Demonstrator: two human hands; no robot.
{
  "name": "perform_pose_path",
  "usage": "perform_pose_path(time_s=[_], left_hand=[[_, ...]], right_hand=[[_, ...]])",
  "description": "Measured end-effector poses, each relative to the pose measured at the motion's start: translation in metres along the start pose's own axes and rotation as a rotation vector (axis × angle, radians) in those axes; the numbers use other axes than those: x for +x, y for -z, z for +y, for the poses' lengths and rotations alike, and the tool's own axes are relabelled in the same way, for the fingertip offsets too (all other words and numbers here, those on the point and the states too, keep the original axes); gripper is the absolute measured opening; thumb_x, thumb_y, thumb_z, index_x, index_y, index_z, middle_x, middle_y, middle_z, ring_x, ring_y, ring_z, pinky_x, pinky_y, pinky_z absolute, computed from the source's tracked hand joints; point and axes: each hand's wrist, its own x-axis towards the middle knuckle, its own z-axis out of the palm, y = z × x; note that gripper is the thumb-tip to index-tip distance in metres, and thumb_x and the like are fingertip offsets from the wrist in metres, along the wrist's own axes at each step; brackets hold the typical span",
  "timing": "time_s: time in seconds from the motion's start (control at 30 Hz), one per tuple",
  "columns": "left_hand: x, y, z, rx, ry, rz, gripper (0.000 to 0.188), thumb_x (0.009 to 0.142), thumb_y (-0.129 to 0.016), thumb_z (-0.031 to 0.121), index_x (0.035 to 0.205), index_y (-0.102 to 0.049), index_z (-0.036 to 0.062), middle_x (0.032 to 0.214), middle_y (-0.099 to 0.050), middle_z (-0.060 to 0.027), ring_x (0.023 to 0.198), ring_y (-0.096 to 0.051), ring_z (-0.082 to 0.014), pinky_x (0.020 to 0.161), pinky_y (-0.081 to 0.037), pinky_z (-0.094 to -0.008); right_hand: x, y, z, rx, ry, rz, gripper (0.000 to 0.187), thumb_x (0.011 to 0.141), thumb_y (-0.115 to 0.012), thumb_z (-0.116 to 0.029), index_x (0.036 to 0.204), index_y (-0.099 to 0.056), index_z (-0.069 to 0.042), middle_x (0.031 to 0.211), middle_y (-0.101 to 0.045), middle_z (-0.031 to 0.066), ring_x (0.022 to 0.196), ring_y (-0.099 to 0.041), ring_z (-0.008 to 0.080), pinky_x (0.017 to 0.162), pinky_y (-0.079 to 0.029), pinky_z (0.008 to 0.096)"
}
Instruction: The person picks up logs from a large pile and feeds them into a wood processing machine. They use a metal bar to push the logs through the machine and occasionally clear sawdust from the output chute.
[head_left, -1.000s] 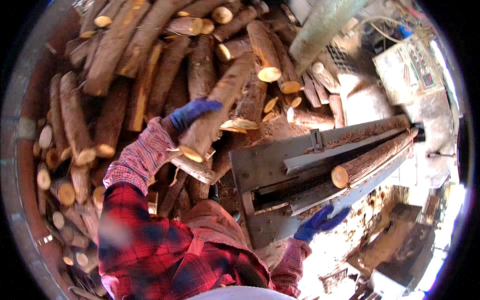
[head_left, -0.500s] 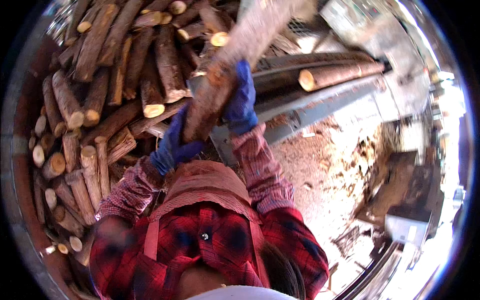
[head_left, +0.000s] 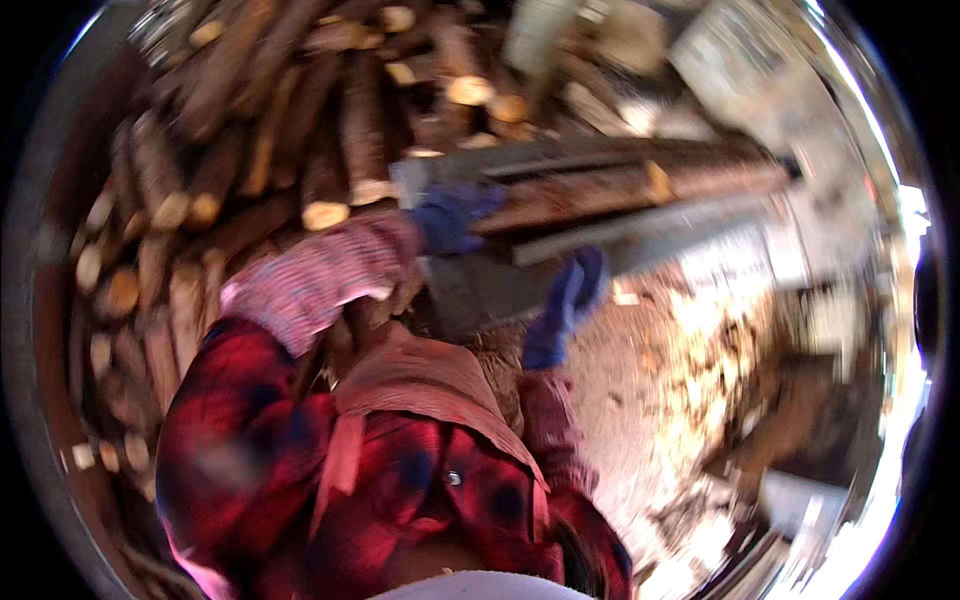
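A bark-covered log [head_left: 570, 199] lies lengthwise in a grey metal trough [head_left: 470, 292]. At its near end is my left hand [head_left: 450, 215], in a blue glove, touching the log; its fingers are smeared by motion, so their grip does not show. Beyond it, end to end in the same trough, rests a second log [head_left: 720, 179] with a pale cut face. My right hand [head_left: 572, 305], also blue-gloved, is off the log, just in front of the trough's near side. Its fingers look stretched out, with nothing in them.
A large pile of cut logs [head_left: 215, 120] fills the left and far left. Grey machine panels [head_left: 740, 60] stand at the trough's far right end. Wood chips and sawdust [head_left: 640, 390] cover the ground at right, near a dark box-like object [head_left: 790, 420].
The log that both hands held up has come down into the trough, behind the other log. My right hand has let go and moved right; my left stays at the log's near end.
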Motion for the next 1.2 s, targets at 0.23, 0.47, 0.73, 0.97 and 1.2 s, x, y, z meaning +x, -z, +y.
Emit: perform_pose_path(time_s=[0.23,0.47,0.73,0.97,1.2], left_hand=[[0.013,0.001,0.061,-0.042,-0.015,0.479,0.075,0.066,-0.073,0.037,0.131,-0.046,0.0113,0.109,-0.061,-0.0151,0.101,-0.060,-0.0354,0.090,-0.047,-0.0447],[-0.260,-0.025,0.118,-0.449,1.229,0.216,0.041,0.083,-0.062,0.042,0.114,-0.062,0.0154,0.096,-0.068,-0.0120,0.084,-0.065,-0.0326,0.076,-0.052,-0.0407],[-0.467,-0.089,0.267,-0.652,1.860,0.458,0.038,0.077,-0.073,0.031,0.104,-0.067,0.0052,0.097,-0.069,-0.0071,0.089,-0.065,-0.0171,0.079,-0.051,-0.0296],[-0.504,-0.107,0.278,0.030,0.956,0.145,0.017,0.080,-0.063,0.021,0.092,-0.067,0.0098,0.082,-0.067,-0.0071,0.074,-0.065,-0.0266,0.065,-0.053,-0.0367],[-0.475,0.059,0.109,0.104,1.210,0.573,0.027,0.079,-0.069,0.026,0.100,-0.063,0.0091,0.092,-0.064,-0.0122,0.083,-0.063,-0.0303,0.070,-0.051,-0.0372]], right_hand=[[-0.021,-0.019,-0.021,-0.020,0.027,-0.223,0.043,0.096,-0.054,-0.018,0.130,-0.044,0.005,0.129,-0.050,0.0165,0.115,-0.051,0.0264,0.099,-0.044,0.0372],[-0.022,-0.156,-0.012,-0.102,0.493,-1.015,0.065,0.081,-0.071,-0.027,0.131,-0.043,0.005,0.127,-0.053,0.0230,0.115,-0.053,0.0358,0.102,-0.038,0.0436],[0.030,-0.284,0.084,-1.253,0.606,-1.353,0.075,0.073,-0.065,-0.056,0.126,-0.052,-0.004,0.123,-0.056,0.0241,0.115,-0.054,0.0391,0.096,-0.043,0.0463],[0.042,-0.300,0.133,-1.321,0.528,-1.442,0.055,0.076,-0.063,-0.051,0.105,-0.066,-0.005,0.111,-0.063,0.0235,0.105,-0.060,0.0390,0.089,-0.047,0.0472],[0.039,-0.299,0.125,-1.247,0.562,-1.453,0.055,0.079,-0.062,-0.054,0.097,-0.067,-0.002,0.099,-0.065,0.0235,0.095,-0.063,0.0392,0.083,-0.048,0.0467]])
